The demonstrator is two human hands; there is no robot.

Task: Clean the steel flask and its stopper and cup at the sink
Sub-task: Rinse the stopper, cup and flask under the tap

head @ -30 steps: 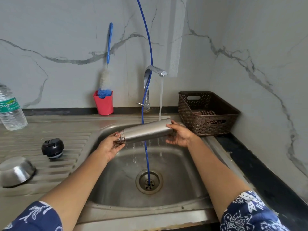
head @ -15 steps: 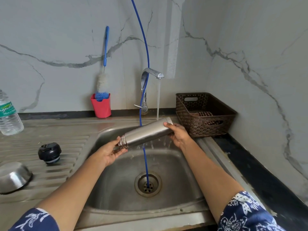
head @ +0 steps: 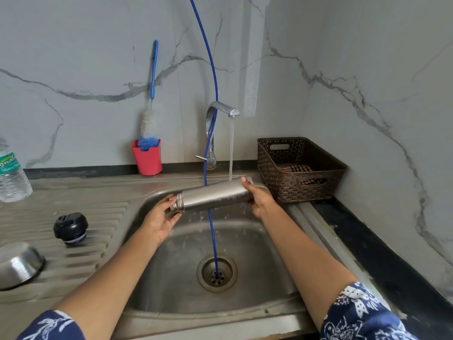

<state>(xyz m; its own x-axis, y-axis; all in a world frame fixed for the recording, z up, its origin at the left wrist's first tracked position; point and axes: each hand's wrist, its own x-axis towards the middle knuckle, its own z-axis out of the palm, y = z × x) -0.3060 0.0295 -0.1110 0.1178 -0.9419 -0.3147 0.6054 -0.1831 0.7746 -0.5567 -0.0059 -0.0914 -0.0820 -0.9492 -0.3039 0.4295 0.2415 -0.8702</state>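
Red holder (head: 147, 159) against the marble back wall, blue-handled bottle brush (head: 148, 125) standing upright in it. Brown woven basket (head: 294, 190) on the black worktop (head: 367, 241) right of the sink (head: 215, 322), checked cloth (head: 295, 168) inside. Plastic water bottle (head: 12, 177) far left. Thin blue tube (head: 212, 69) hangs from above into the drain (head: 208, 273). Tap (head: 220, 107) running.

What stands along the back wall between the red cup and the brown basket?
The head view shows the tap there, water running from it, with a blue hose hanging down past it.
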